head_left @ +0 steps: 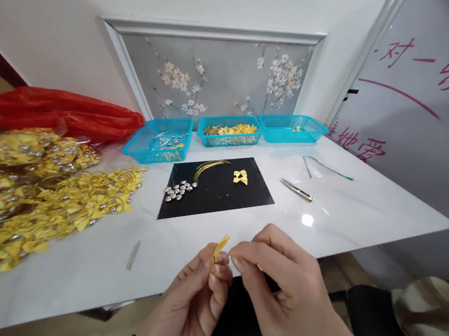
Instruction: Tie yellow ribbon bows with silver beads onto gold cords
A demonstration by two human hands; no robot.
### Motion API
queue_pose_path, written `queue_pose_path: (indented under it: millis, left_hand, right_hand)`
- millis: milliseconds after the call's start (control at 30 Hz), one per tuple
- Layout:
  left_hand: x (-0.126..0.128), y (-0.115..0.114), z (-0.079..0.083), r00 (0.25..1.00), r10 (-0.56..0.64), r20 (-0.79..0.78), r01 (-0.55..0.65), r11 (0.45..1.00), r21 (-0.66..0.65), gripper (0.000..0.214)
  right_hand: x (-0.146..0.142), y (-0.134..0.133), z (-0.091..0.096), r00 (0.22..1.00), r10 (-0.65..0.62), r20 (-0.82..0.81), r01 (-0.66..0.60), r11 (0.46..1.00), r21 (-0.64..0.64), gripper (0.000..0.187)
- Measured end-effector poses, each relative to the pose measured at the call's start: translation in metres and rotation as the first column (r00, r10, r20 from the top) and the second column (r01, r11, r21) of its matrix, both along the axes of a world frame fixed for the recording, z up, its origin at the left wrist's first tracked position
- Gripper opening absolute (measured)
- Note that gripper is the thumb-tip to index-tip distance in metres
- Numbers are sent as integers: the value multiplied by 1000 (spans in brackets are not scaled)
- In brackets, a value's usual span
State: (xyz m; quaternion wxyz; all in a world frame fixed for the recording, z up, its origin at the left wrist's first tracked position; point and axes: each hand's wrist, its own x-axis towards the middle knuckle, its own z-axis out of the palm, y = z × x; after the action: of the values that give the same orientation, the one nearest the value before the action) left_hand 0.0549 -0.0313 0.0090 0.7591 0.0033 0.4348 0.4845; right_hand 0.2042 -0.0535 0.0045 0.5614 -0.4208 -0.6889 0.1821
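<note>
My left hand [195,294] pinches a small yellow ribbon bow [219,250] at the table's front edge. Close beside it, my right hand [287,284] has thumb and forefinger pressed together; whatever lies between them is too small to make out. Beyond my hands lies a black mat [215,198]. Silver beads [179,190] are heaped on its left side, several gold cords [208,165] curve along its far edge, and more yellow bows [240,177] rest toward its right.
Thread snips [297,190] and a green strip [328,166] lie right of the mat. Behind stand three blue baskets: left [159,156], middle [229,139] and right [295,136]. Yellow bow strings [71,205] pile up at left, near red plastic [54,111]. A whiteboard [411,116] stands at right.
</note>
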Motion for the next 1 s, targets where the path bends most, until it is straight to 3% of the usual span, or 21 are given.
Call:
queue_pose_path:
  millis: [300,467,533,833,1000]
  left_hand:
    - [2,-2,4,991,26,-129,-27,1000,-11,32]
    - [-4,-3,-1,987,-86,-135,112,974,198,12]
    - [-5,-4,-1,981,-114,-155,151,956,251,14]
    - [0,-8,7,979,-89,-182,123,975,183,29]
    - [-2,-12,3,964,-174,-202,228,931,285,21]
  right_hand:
    - [-3,-3,1,996,-62,64,59,998,36,22]
    - [0,-4,2,998,-38,58,39,999,-12,23]
    - [2,-3,2,999,-23,41,26,998,-53,22]
    - [7,5,-9,998,62,-34,-67,983,-171,19]
    - [7,4,-14,992,108,-62,-117,979,-169,20]
